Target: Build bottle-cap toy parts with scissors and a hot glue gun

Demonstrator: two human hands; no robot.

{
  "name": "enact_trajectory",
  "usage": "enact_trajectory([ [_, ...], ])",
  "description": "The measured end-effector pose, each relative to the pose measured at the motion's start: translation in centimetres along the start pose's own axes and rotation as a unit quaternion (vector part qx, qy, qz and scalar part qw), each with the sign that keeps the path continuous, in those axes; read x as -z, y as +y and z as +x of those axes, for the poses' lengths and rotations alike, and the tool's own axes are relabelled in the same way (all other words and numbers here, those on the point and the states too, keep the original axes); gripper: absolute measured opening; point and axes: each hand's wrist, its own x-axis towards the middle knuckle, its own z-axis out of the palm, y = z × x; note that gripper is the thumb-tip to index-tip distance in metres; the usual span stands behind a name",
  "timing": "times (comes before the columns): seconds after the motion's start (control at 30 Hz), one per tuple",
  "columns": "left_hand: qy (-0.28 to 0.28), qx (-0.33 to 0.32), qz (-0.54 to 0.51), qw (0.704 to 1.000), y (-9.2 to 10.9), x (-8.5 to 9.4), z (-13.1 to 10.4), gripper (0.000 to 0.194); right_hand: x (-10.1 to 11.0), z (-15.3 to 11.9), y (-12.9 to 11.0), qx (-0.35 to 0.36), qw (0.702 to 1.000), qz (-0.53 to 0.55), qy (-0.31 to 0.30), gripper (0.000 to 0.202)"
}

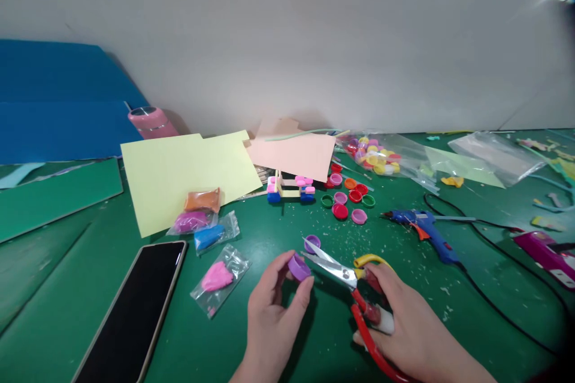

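Between the thumb and fingers of my left hand (276, 311) is a purple bottle cap (299, 267), held above the table. My right hand (404, 317) grips scissors (336, 272) with red and yellow handles. Their blades are parted and point left, with the tips close to the cap; whether they touch it I cannot tell. A second purple cap (312, 243) lies just behind the blades. Farther back, several red, pink, green and orange caps (340, 210) are spread out. Left of them stands a small model of sticks with pink and blue parts (290, 190).
A blue glue gun (424, 230) with a black cord lies at right. At left are a phone (135, 311) and bagged pink clay (218, 277), with more bags behind. Yellow card (179, 173), a pink bottle (151, 122) and a bag of caps (372, 154) lie farther back.
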Motion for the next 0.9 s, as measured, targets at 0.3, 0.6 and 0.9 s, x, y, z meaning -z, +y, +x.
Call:
enact_trajectory([
  [0.3,0.004,-0.028,0.038,0.999,0.33,0.19,0.08,0.031,-0.01,-0.88,0.52,0.05,0.999,0.018,-0.007,0.035],
  [0.6,0.006,-0.065,0.118,0.991,0.31,0.39,-0.45,0.037,-0.33,-1.1,0.68,0.064,0.998,-0.004,-0.014,0.037],
  [0.9,0.029,-0.066,0.127,0.989,-0.03,0.17,-0.4,0.037,-0.28,-0.63,-0.09,0.065,0.997,-0.034,-0.026,0.028],
])
